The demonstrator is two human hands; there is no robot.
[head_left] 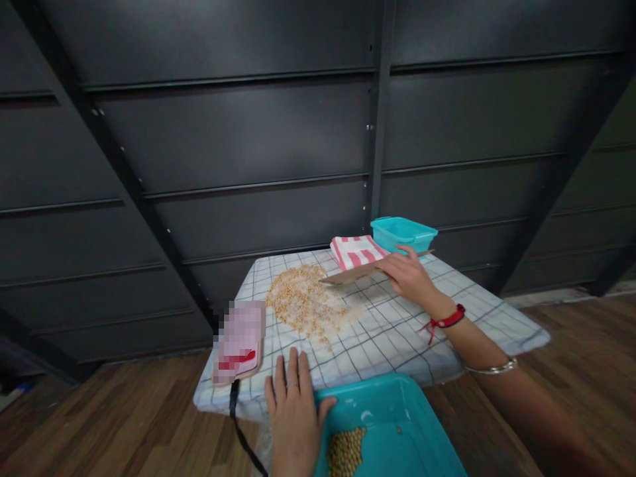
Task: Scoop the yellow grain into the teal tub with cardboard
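Note:
My right hand (408,275) grips a flat piece of cardboard (358,270), held low over the table beside a spread of yellow beans mixed with white grains (303,301). With fingers stretched out, my left hand (294,404) lies at the table's near edge, its thumb over the rim of a teal basin (397,411). Inside the basin, on its left side, is a heap of beans (346,450). The basin's near part is cut off by the frame.
A checked cloth (397,324) covers the table. At the back stand a smaller teal basin (403,232) and a folded pink-and-white striped cloth (355,250). A phone-like pink object (242,331), partly pixelated, lies at the left edge with a black strap (241,430). Behind is a dark panelled wall (238,132).

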